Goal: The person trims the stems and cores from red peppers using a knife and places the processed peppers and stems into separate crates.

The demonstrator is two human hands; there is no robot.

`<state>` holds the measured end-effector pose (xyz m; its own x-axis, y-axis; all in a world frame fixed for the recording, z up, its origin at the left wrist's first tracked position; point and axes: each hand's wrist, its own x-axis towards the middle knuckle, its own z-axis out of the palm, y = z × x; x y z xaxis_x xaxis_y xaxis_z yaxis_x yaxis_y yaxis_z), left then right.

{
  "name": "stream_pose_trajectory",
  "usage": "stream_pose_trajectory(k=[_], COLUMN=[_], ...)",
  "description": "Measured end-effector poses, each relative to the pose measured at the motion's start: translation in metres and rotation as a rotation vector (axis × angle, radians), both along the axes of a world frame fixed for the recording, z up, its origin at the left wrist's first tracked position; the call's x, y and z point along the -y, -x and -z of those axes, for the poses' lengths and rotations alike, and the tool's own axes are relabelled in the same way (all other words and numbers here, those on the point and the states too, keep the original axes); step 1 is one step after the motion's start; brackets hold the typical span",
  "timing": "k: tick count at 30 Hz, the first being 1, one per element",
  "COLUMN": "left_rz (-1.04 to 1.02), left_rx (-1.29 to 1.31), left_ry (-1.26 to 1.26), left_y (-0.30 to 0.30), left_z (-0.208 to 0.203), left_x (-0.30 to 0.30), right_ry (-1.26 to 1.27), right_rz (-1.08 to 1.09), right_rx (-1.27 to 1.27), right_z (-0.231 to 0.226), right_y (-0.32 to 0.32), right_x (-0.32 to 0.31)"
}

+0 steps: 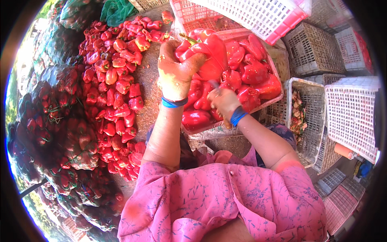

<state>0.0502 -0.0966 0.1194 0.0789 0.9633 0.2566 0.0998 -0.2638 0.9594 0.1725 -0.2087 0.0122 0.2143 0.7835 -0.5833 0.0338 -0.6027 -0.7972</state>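
My left hand (pixel 175 72), stained yellowish with a blue band at the wrist, grips a large red bell pepper (pixel 216 52) with its green stem up. Below and to the right of that pepper is my right hand (pixel 224 105), also banded in blue. Its fingers are closed round what looks like a small knife; a short grey blade (pixel 213 84), blurred, sticks out toward the pepper. Both hands are over a shallow pinkish crate (pixel 275 82) filled with glossy red bell peppers (pixel 254 74). Pale seeds are scattered on them.
A long heap of red peppers (pixel 117 99) covers the ground at left, beside stacked dark net sacks (pixel 60 125) of peppers. A white and pink crate (pixel 258 16) stands beyond my crate. Right, a grimy crate (pixel 289 109) holds pepper scraps (pixel 298 115), near more crates (pixel 352 113).
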Motion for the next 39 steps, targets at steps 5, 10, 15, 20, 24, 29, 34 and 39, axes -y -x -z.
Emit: stream_pose_trajectory(k=[5, 10, 15, 20, 24, 29, 34, 39], left_rz=[0.132, 0.219, 0.429, 0.341, 0.486, 0.459, 0.459, 0.491], left_rx=[-0.029, -0.169, 0.641, 0.909, 1.058, 0.981, 0.782, 0.864], left_ry=[0.030, -0.004, 0.470, 0.957, 1.123, 1.148, 1.100, 1.164], left_y=[0.004, -0.008, -0.032, -0.038, -0.029, -0.020, -0.024, -0.023], left_z=[0.007, 0.022, 0.043, 0.055, 0.069, 0.074, 0.068, 0.063], left_x=[0.000, 0.009, 0.013, 0.029, 0.013, 0.007, 0.017, 0.025], right_ry=[-0.242, -0.316, -0.551, -0.564, -0.583, -0.563, -0.566, -0.473], right_rz=[0.281, 0.101, 0.135, 0.170, 0.095, -0.092, -0.211, -0.274], right_rx=[-0.470, -0.575, -0.299, 0.143, 0.382, 0.460, 0.491, 0.436], right_z=[-0.051, -0.062, -0.054, -0.036, -0.031, -0.055, -0.061, -0.065], right_y=[-0.059, -0.055, -0.045, -0.034, -0.038, -0.052, -0.063, -0.073], right_x=[-0.025, -0.020, -0.029, -0.027, -0.031, -0.032, -0.033, -0.029])
